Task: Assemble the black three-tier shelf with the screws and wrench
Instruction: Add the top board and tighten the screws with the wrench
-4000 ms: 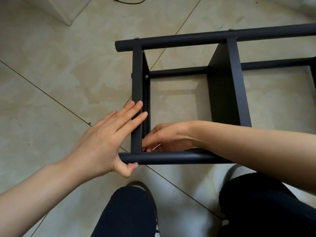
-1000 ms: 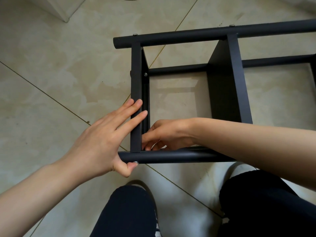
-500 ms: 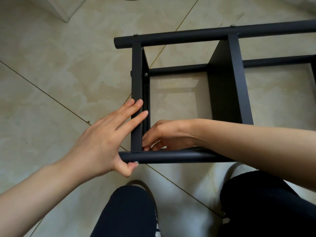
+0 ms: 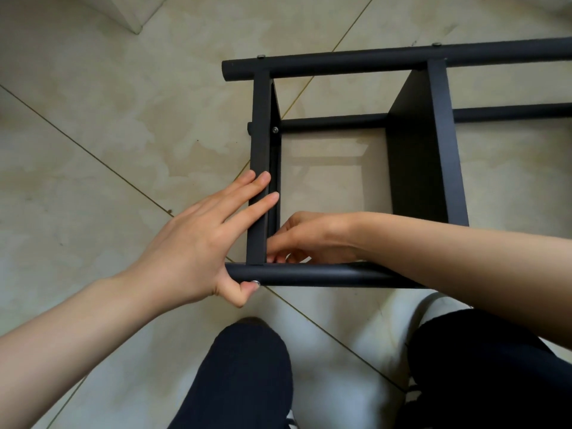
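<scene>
Hands [image 4: 192, 252] on black shelf [image 4: 427, 144]

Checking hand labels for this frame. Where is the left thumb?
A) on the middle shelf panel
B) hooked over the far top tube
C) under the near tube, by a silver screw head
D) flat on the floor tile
C: the left hand lays straight fingers on the end panel while its thumb tucks under the near tube beside the screw head.

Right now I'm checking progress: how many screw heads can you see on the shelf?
4: two on the far tube, at its left end and further right; one inside the end panel; one by the left thumb. The right hand may hide more.
</scene>
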Demonstrator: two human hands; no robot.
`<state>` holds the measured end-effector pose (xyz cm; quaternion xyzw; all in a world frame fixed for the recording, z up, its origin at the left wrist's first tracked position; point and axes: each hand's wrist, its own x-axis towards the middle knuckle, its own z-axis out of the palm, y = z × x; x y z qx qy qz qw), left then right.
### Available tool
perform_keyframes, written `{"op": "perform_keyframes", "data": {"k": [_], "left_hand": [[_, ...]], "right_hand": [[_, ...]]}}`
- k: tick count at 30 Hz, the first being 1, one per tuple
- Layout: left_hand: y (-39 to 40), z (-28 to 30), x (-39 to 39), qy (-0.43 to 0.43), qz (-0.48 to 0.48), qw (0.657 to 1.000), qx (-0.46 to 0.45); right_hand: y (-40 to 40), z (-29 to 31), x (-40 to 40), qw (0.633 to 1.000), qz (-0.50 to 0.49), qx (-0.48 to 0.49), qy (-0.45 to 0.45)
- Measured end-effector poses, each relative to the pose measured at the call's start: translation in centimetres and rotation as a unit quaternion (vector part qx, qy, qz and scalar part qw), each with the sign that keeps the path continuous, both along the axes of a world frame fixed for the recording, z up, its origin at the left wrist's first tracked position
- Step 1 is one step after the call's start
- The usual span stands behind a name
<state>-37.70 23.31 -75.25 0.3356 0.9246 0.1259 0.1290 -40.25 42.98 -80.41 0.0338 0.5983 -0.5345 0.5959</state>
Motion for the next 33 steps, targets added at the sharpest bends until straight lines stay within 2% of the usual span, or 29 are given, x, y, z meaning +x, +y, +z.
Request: {"op": "perform_keyframes", "data": {"k": [4,15,21,25,28,30,33], "left_hand": [[0.0,0.0,0.1,-0.004,0.009,1.000,0.006],[0.1,0.2,0.2,0.000,0.012,1.000,0.003],[0.0,0.3,0.1,-0.017,0.020,1.000,0.004],[-0.3,0.0,0.6,-0.045,0.032,0.998,0.002],[-0.6,0.0,1.7,-0.065,0.094,0.993,0.013],[-0.8,-0.1,2.9,-0.079,0.169,0.982,0.042],[-0.3,-0.7,5.6,-0.117,0.309,0.928,0.171]], "right_hand": [[0.1,0.1,0.0,0.999,-0.014,-0.030,-0.028],[0.1,0.7,-0.1,1.000,-0.008,-0.005,0.003],[0.5,2.5,0.4,0.994,0.023,0.064,0.090],[2.3,4.3,1.8,0.957,0.085,0.126,0.245],[3.0,5.5,3.4,0.937,0.090,0.126,0.314],[3.1,6.2,4.4,0.920,0.100,0.136,0.354],[3.4,6.9,5.6,0.894,0.141,0.155,0.396]]}}
